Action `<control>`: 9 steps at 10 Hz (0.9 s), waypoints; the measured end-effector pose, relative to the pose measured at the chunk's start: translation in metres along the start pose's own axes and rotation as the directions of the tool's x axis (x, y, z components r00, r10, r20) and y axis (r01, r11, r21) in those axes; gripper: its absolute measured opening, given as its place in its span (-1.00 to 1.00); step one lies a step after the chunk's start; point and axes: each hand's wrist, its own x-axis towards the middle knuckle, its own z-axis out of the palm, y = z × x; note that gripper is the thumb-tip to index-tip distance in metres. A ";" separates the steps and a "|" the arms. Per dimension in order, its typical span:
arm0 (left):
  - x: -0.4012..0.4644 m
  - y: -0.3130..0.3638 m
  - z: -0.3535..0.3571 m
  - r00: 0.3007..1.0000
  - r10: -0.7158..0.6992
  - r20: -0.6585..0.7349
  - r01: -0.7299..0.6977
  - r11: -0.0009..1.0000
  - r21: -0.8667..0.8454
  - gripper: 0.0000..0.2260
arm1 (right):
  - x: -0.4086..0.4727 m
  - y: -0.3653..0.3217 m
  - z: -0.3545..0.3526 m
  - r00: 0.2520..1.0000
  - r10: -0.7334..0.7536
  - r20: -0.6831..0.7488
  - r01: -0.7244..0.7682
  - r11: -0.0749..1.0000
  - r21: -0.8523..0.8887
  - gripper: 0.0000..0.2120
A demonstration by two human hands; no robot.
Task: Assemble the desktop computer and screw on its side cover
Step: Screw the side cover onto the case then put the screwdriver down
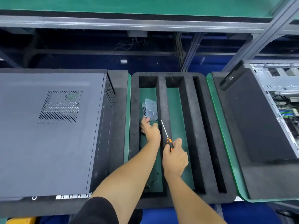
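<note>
A dark grey desktop computer point(48, 130) lies flat at the left, its vented side cover facing up. My left hand point(149, 128) reaches into the left slot of the black foam tray point(187, 143), its fingertips at the near edge of a small clear plastic screw box point(151, 111). Whether those fingers hold a screw is hidden. My right hand point(175, 157) grips the orange and black handle of a screwdriver point(166, 135), whose thin shaft points away toward the box.
A second computer case point(278, 101), open with its boards showing, stands at the right on a black foam pad point(252, 126). Green-edged pallets carry each station. A metal frame rail point(129, 23) runs across the back. Small wires lie in the tray slot near me.
</note>
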 end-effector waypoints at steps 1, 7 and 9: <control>0.011 0.004 -0.004 0.997 0.051 0.050 -0.056 0.993 0.106 -0.56 | 0.000 -0.001 -0.001 1.000 0.003 0.012 -0.003 1.000 -0.002 -0.73; 0.092 0.062 0.012 0.794 0.214 0.569 -0.604 0.171 0.778 -0.44 | -0.001 -0.008 0.002 0.997 -0.049 -0.066 0.043 0.995 -0.086 -0.62; 0.095 0.059 0.013 0.751 0.238 0.616 -0.639 0.029 0.768 -0.56 | -0.001 -0.011 0.004 0.986 -0.125 -0.111 0.106 0.981 -0.161 -0.49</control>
